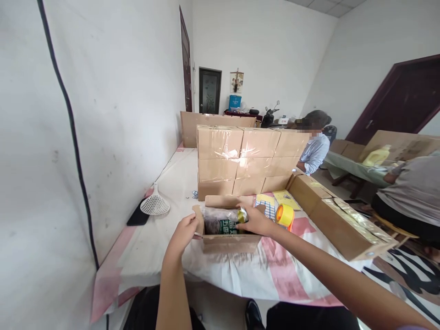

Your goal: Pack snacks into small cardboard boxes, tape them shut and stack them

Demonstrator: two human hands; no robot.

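Observation:
An open cardboard box [231, 244] stands on the cloth-covered table in front of me. Inside lie a clear, cylinder-like pack [220, 213] with a shiny gold end and a green-labelled food packet [225, 226]. My left hand [185, 233] pinches the box's left end flap, thumb and fingers closed on it. Reaching in from the right, my right hand [256, 219] curls its fingers around the gold end of the clear pack, over the right side of the box. Its fingertips are partly hidden among the contents.
Taped cardboard boxes [237, 158] form a wall behind the work spot, with more boxes [343, 220] along the right. A yellow-orange tape roll [284, 214] sits right of my hand. A white strainer scoop [155, 201] overlaps a black phone-like slab [135, 217]. Two people sit to the right.

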